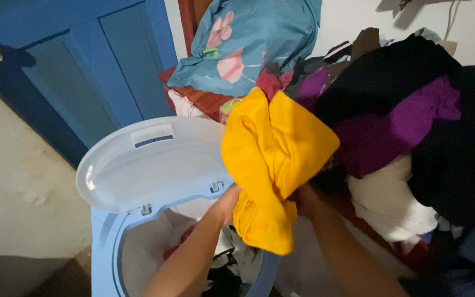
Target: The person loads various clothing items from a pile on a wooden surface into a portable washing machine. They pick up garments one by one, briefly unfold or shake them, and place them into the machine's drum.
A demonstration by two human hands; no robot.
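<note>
Yellow garment (273, 165) betw. both hands, above washer (105, 242)

Yellow garment (273, 165): bright yellow-orange cloth, crumpled and folded over itself, no print visible. It's off the pile, hanging in the air, held from below by both my grips. Upper part spreads wide above my grips, with a fold line running down the middle. Lower end bunches into a thick wad drooping just right of my left grip (231, 199), just left of my right grip (307, 199). Fingers of both grips are hidden behind the cloth. Bottom edge hangs over the rim of the open washer tub (138, 247) under my left grip.
</note>
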